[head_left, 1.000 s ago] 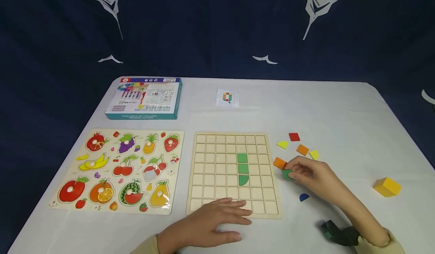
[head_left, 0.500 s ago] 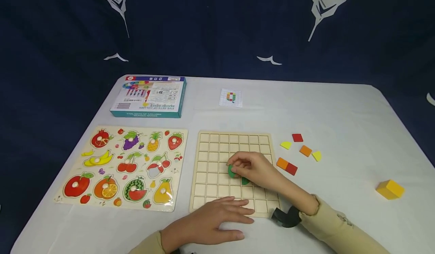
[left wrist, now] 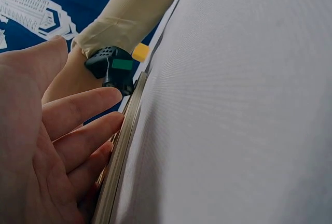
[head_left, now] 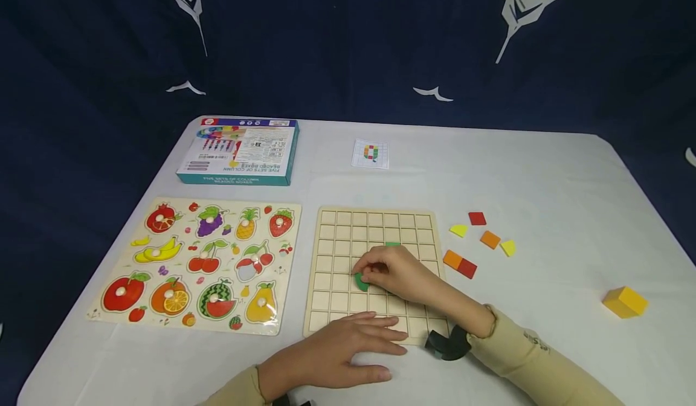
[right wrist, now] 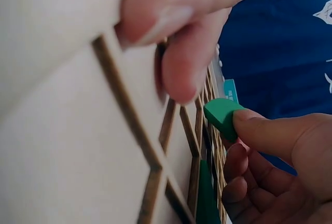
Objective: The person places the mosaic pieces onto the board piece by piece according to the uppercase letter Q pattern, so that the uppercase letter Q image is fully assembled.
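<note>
In the head view the right hand (head_left: 399, 273) pinches a green rounded piece (head_left: 361, 282) over the middle of the wooden grid board (head_left: 325, 303). The right wrist view shows that green piece (right wrist: 222, 114) between thumb and fingers, tilted, just off the board. A green square (head_left: 393, 244) peeks out behind the right hand; other green pieces there are mostly covered. Across the board's near edge rests the left hand (head_left: 339, 351), fingers spread and relaxed, holding nothing. In the left wrist view the left hand (left wrist: 57, 136) lies along the board's edge (left wrist: 122, 151).
Right of the board lie several loose pieces, among them a red square (head_left: 477, 219), orange squares (head_left: 490, 240) and yellow pieces (head_left: 508, 248). Farther right is a yellow block (head_left: 624, 302). A fruit puzzle (head_left: 185, 267), a box (head_left: 236, 152) and a pattern card (head_left: 371, 153) also lie there.
From the loose pieces at the right, the right hand has moved left over the board with the green piece, lately shifting a little farther left. The left hand has stayed at the near edge.
</note>
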`<move>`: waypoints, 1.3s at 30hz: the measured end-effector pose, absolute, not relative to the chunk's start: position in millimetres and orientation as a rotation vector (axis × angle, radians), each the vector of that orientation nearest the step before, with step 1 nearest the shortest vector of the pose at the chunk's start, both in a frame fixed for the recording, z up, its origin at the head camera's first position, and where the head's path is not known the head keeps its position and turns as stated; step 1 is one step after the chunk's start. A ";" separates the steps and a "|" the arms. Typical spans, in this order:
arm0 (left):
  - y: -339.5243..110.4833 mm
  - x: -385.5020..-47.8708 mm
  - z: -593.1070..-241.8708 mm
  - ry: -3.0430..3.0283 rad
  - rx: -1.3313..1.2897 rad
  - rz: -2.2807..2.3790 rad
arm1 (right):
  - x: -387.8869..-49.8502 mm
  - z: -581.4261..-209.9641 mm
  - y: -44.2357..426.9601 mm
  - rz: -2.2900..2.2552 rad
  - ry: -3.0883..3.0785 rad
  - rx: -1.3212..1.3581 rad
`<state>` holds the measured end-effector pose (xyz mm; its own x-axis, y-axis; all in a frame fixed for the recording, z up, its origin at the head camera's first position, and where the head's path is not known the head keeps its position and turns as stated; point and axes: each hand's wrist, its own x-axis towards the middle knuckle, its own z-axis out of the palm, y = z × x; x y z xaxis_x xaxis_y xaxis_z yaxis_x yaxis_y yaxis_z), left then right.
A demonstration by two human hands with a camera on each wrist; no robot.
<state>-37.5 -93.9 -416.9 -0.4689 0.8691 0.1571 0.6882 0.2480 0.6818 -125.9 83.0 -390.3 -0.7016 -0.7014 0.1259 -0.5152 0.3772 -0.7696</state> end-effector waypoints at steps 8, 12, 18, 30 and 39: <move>-93.7 -37.8 -416.8 2.249 1.442 1.053 | -124.8 -390.5 81.0 -1.141 2.473 -1.136; -93.1 -37.9 -416.9 2.247 1.444 1.062 | -123.3 -391.9 79.3 -1.070 2.537 -1.143; -92.8 -38.3 -417.1 2.240 1.439 1.060 | -120.6 -392.1 78.1 -1.012 2.609 -1.121; -92.7 -38.7 -415.9 2.252 1.437 1.051 | -118.1 -388.6 78.4 -0.919 2.731 -1.088; -93.9 -37.4 -415.8 2.283 1.463 1.026 | -123.2 -373.5 114.2 -1.058 2.797 -0.938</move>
<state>-37.4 -93.9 -415.8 -0.4686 0.8683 0.1628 0.6983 0.2512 0.6703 -123.2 114.2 -373.5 -0.8209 -0.5365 0.1954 -0.5315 0.5929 -0.6050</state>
